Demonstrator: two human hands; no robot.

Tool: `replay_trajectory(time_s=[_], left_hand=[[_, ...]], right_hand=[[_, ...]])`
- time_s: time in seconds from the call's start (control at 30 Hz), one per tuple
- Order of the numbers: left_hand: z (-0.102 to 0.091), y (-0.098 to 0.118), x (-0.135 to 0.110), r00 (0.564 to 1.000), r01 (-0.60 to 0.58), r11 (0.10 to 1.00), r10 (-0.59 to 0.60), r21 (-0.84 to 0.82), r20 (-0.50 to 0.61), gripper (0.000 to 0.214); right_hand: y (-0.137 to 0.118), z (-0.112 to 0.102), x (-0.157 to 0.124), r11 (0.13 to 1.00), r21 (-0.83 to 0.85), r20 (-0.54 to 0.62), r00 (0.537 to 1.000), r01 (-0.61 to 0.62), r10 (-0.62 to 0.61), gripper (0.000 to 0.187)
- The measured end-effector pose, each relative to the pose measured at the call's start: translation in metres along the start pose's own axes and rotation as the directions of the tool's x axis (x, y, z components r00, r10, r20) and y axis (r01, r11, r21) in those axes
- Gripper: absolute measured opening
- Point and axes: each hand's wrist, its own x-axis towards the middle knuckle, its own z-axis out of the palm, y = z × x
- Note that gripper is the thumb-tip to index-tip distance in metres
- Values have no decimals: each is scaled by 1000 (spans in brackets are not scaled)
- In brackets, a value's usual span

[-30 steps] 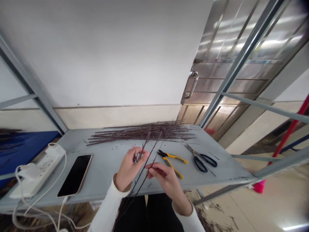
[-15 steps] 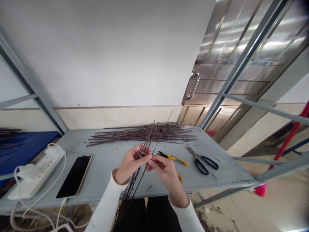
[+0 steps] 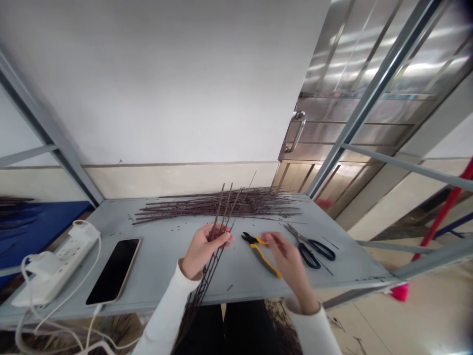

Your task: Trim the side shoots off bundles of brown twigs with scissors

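Note:
My left hand (image 3: 202, 246) is closed round a small bundle of thin dark brown sticks (image 3: 222, 209), which run from below the table edge up past my fingers. My right hand (image 3: 287, 256) is blurred with motion, hovering just right of the yellow-handled cutters (image 3: 260, 249) that lie on the grey table (image 3: 158, 256). Its fingers look loosely apart with nothing in them. A large pile of the same sticks (image 3: 221, 203) lies across the back of the table. Black-handled scissors (image 3: 312, 244) lie to the right of the cutters.
A phone (image 3: 114, 270) lies face up at the left, plugged in beside a white power strip (image 3: 55, 266) with cables. Grey metal frame posts stand at both sides. A steel door is at the back right. Stick offcuts litter the floor below.
My right hand let go of the sticks and moved right, over the cutters. My left hand keeps the bundle, now gathered more tightly and upright.

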Motion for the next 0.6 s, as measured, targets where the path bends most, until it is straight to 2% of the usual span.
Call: replay_trajectory(time_s=[0.03, 0.07, 0.17, 0.27, 0.4, 0.6], left_hand=[[0, 1, 0, 1000, 28, 999, -28, -36, 8, 31], [-1, 1, -1, 999, 46, 997, -45, -60, 15, 32], [-1, 3, -2, 999, 52, 994, -51, -95, 12, 32], [0, 3, -2, 999, 51, 992, -52, -115, -5, 31], [2, 4, -3, 999, 51, 989, -51, -140, 0, 32], [0, 6, -5, 996, 86, 984, -82, -156, 30, 35]], right_hand=[[23, -15, 5, 953, -303, -86, 996, 0, -27, 34], [47, -30, 9, 915, -402, -141, 990, -38, -21, 33], [112, -69, 19, 841, -531, -217, 976, -109, -11, 35], [154, -90, 23, 791, -602, -183, 983, -111, -2, 32], [183, -104, 26, 753, -656, -95, 995, -53, -13, 32], [203, -117, 40, 699, -715, -16, 1000, -4, -11, 38]])
